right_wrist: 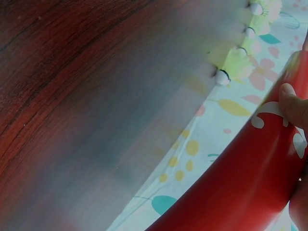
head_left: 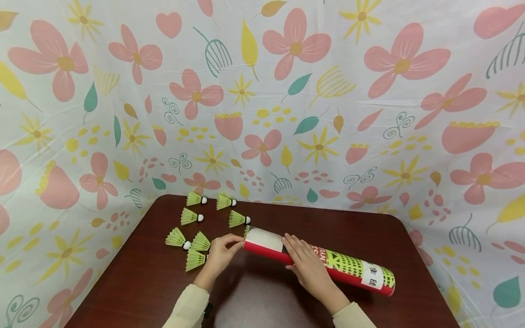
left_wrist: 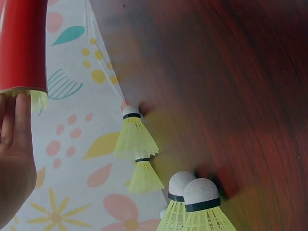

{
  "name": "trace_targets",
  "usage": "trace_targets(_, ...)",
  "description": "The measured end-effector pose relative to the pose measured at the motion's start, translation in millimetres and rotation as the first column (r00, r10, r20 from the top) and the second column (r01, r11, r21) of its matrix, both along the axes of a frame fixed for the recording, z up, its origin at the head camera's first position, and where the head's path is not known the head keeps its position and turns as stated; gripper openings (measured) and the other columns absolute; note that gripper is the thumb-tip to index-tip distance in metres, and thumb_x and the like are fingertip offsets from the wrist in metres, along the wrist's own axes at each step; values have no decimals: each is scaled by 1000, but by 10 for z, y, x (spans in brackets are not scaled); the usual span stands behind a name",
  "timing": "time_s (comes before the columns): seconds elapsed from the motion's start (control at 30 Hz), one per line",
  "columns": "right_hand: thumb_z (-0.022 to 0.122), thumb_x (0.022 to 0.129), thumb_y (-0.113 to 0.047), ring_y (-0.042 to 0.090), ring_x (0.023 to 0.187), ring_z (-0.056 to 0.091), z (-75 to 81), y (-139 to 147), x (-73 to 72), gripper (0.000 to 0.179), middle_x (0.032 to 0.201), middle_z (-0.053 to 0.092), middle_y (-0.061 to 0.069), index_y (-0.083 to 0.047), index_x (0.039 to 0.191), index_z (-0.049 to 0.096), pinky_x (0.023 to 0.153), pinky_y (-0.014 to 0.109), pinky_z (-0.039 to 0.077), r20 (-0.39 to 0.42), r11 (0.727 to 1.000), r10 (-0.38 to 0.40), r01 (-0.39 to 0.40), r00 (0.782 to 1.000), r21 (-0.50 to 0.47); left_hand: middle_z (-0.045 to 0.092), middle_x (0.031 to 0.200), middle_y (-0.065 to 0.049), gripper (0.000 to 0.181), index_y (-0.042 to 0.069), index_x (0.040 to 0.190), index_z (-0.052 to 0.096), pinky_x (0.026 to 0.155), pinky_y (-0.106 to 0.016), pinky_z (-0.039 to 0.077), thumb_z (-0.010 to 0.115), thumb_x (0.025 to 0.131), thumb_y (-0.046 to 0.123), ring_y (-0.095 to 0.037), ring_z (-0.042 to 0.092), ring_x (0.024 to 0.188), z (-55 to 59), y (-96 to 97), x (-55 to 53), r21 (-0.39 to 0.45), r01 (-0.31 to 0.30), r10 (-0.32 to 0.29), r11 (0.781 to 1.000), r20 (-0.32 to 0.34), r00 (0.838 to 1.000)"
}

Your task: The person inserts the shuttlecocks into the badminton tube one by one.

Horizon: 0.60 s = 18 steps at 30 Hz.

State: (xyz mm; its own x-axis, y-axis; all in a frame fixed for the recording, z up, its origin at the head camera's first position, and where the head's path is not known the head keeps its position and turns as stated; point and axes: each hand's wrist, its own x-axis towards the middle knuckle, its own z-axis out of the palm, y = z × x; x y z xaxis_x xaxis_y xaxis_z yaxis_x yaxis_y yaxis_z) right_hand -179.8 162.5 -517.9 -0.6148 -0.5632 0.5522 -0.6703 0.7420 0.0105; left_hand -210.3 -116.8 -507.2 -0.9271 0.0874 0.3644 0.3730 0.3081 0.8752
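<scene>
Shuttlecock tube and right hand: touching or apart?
Touching: in the head view, the right hand lies across the shuttlecock tube; the right-wrist view shows the thumb on it.

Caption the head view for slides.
Right hand holds a tube, left hand at its end, shuttlecocks on the table.

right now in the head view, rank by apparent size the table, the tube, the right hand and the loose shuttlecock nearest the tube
1. Table
2. Tube
3. Right hand
4. Loose shuttlecock nearest the tube
</scene>
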Motion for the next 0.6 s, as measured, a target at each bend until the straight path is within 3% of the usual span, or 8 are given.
trace_targets(0.23,83,74,-19,26,136,40,-2,-3,8,89,149,40,13,-4,148,35,105,45,36,23,1000,5,-6,1000,19,71,83,-9,11,3,86,76,62,-23,50,73,80,-6,-17,63,71,73,39,55,-13,-14,14,1000,13,1000)
trace_targets(0.37,82,75,-19,27,135,40,-25,5,0,89,149,40,13,-4,149,34,106,45,36,41,1000,2,-2,999,15,70,84,-16,10,-4,88,74,62,-28,53,70,81,-9,-28,65,72,146,33,93,-6,38,-38,999,-34,999)
trace_targets(0.47,82,76,-20,27,135,41,-42,17,-6,89,149,40,13,-4,148,34,106,45,36,45,1000,-8,7,999,16,71,85,-14,10,-2,90,75,64,-28,54,70,83,-4,-24,66,73,100,-9,52,-5,65,-65,998,-35,997)
trace_targets(0.6,82,76,-20,27,135,41,-48,31,-11,88,149,40,12,-5,148,35,106,45,36,41,1000,-15,14,999,27,72,85,-6,10,4,91,76,65,-22,52,71,83,3,-16,66,75,11,-88,-22,5,41,-41,999,0,999)
